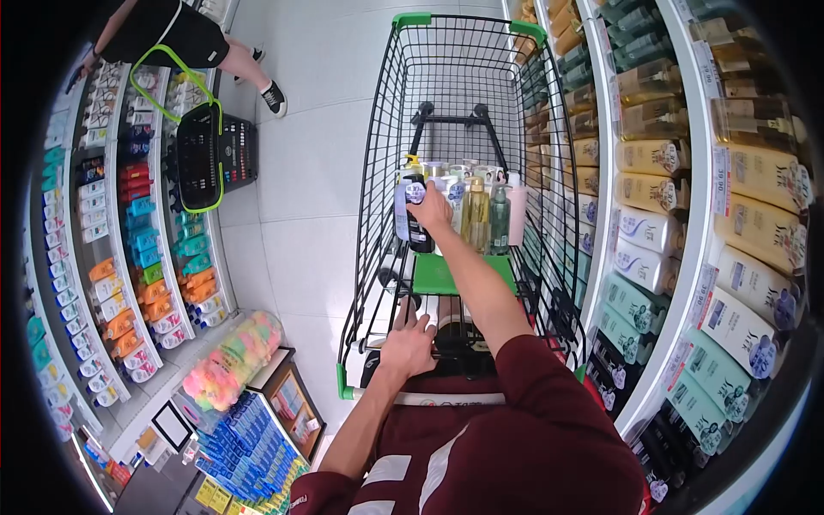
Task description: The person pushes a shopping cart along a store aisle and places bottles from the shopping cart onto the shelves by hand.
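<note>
Steadying a dark bottle [420, 238] in the cart [412, 18]
Right hand [433, 209] seems to pinch it beside other bottles [475, 215]; left hand [407, 348] lies spread (loosely, I'd say). Any lift probably wants care.

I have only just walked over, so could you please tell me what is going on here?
In a shop aisle, the person's right hand is on a dark bottle among other bottles in a shopping cart. The left hand is nearer the cart's handle, fingers spread. Bottles line the shelves alongside, and another person stands near a black basket.
</note>
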